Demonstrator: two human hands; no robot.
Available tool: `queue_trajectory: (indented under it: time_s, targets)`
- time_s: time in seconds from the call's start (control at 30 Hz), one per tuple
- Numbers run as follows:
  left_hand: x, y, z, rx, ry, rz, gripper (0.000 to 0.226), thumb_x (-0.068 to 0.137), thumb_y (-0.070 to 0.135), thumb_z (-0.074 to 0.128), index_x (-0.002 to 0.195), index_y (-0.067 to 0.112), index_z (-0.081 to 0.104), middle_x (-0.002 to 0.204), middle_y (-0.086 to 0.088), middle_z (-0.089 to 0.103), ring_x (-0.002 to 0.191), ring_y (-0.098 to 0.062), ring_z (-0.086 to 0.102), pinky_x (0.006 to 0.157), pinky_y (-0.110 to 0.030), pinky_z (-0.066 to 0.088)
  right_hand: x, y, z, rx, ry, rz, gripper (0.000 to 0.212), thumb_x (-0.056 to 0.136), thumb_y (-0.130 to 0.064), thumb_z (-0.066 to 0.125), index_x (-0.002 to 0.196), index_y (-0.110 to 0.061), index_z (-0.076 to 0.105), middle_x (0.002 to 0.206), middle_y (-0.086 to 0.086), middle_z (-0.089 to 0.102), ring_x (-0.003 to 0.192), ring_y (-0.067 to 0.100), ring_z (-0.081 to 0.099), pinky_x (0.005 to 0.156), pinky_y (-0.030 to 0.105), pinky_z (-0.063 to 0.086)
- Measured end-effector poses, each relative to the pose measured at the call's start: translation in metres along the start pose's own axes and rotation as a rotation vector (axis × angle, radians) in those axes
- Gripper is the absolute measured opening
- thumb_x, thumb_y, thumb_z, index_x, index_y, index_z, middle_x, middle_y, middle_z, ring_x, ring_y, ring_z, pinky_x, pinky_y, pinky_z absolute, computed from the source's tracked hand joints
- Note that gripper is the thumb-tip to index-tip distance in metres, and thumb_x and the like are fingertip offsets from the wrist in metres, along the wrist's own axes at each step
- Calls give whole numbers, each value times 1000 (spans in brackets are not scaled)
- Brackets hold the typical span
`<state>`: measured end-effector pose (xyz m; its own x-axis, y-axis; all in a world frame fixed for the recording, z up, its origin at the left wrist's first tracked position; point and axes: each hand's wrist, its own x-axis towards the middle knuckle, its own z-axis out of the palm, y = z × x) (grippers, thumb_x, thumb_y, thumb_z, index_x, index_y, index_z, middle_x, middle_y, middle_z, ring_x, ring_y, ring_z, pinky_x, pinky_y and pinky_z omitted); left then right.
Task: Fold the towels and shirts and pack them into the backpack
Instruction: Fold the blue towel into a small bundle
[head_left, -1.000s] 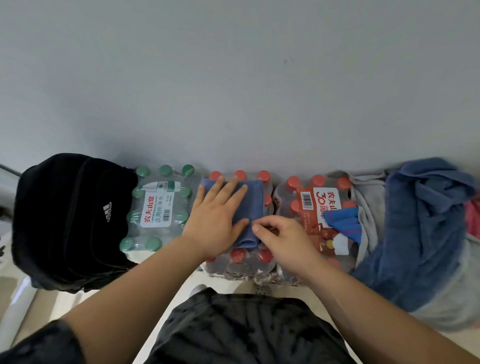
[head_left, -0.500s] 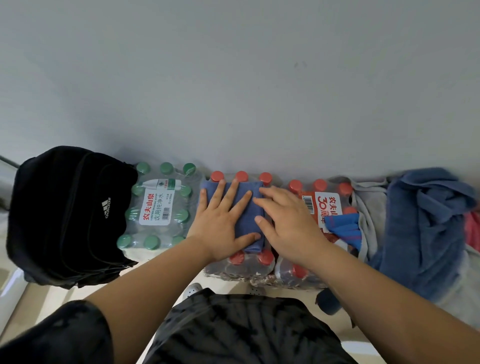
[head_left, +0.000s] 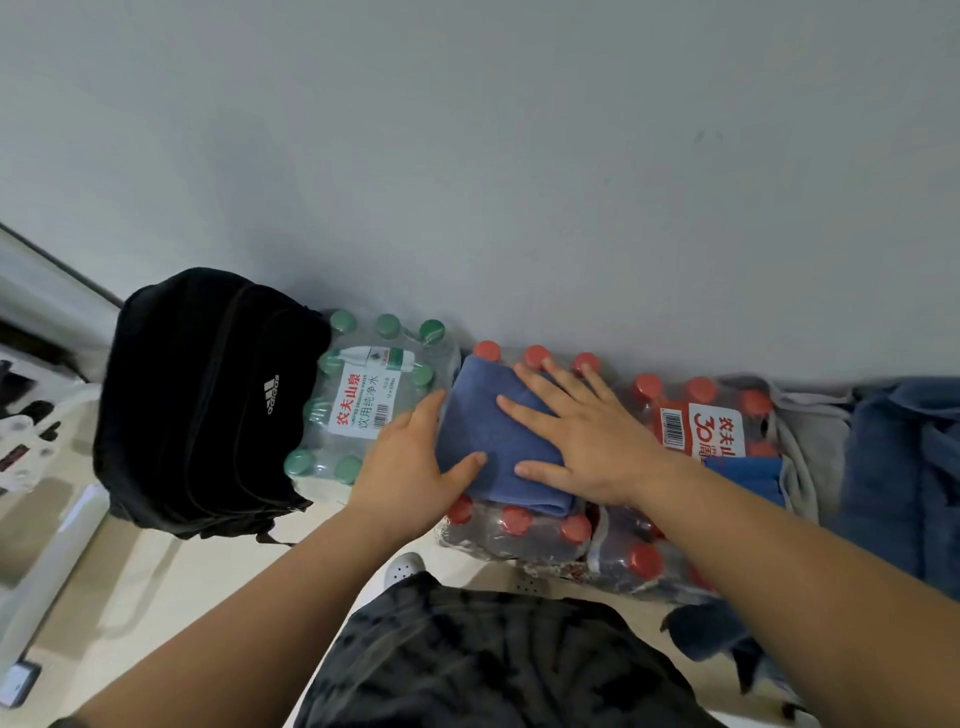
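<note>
A folded blue towel (head_left: 483, 421) lies on a pack of red-capped bottles (head_left: 519, 525). My right hand (head_left: 587, 441) presses flat on the towel's right half, fingers spread. My left hand (head_left: 405, 467) holds the towel's left edge, thumb on top and fingers along the side; their tips are hidden. The black backpack (head_left: 208, 405) stands to the left against the wall, beside a pack of green-capped bottles (head_left: 374, 395). To the right, a dark blue towel (head_left: 904, 467), a grey garment (head_left: 810, 436) and a bright blue cloth (head_left: 748, 473) lie in a loose pile.
A second red-capped bottle pack (head_left: 701, 415) sits between the folded towel and the pile. A dark cloth (head_left: 706, 634) lies on the floor by my right forearm. The grey wall runs directly behind everything. Small items clutter the far left edge.
My left hand slid off the towel's top to its left edge. My right hand moved from the right edge onto the towel's top. The view shifted right and tilted.
</note>
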<state>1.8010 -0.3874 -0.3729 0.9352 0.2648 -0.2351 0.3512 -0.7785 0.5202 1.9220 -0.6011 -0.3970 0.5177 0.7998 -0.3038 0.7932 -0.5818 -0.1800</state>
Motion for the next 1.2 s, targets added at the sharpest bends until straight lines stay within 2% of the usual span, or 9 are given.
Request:
queue_trajectory:
  time_s: [0.2,0.3,0.43,0.53,0.63,0.73,0.9,1.07,1.2]
  targets:
    - [15,9,1,18,-87,-69,88,76,53,78,147,21,39,119,-4,66,107,-26,63,80,-31,48,-26,-27,10,83,37,251,81,89,-79,11,158,-40,-3,168,0,-11,152,32,0,123,53,5]
    - [26,13,1,10,-127,-116,53,70,46,83,111,19,62,95,1,68,87,-24,64,68,-30,46,-37,-41,7,139,38,351,80,92,-77,19,159,-37,2,167,2,-5,149,33,8,121,50,13]
    - [48,21,-12,-62,-190,-92,24,66,26,85,75,18,65,69,-2,62,61,-16,53,52,-27,39,-52,-51,-5,223,-15,415,81,92,-76,28,159,-36,7,165,3,2,143,31,25,117,50,27]
    - [73,27,-27,-28,-240,32,21,65,19,85,77,20,68,75,1,65,68,-16,59,55,-26,42,-60,-50,-19,223,-49,423,75,92,-75,34,155,-37,21,157,3,21,138,29,33,113,50,33]
    - [97,32,-34,37,-268,158,29,67,18,84,92,17,72,87,0,68,80,-18,63,70,-32,53,-49,-39,-36,200,119,397,63,92,-64,49,148,-36,38,146,2,35,130,27,39,108,46,37]
    - [108,40,-37,79,-301,232,43,69,20,84,109,23,70,102,4,70,96,-18,64,82,-31,52,-19,-13,-46,224,237,348,86,85,-53,68,156,-32,25,157,4,26,141,29,32,115,43,30]
    - [108,51,-32,334,-370,306,87,57,49,90,134,25,57,122,2,64,110,-23,61,93,-38,51,13,26,-48,228,12,252,114,71,-56,82,160,-22,18,154,8,39,139,31,39,114,40,35]
    - [109,58,-22,436,-334,330,64,58,48,86,111,26,59,98,2,62,92,-25,60,77,-38,52,14,31,-45,236,-2,215,111,62,-57,87,154,-27,33,132,5,55,120,28,53,100,39,46]
    - [113,62,-21,366,-256,357,34,66,36,80,90,24,59,83,2,64,81,-26,61,66,-34,48,22,29,-48,227,44,240,66,66,-46,87,121,-22,58,107,1,55,100,27,60,77,36,48]
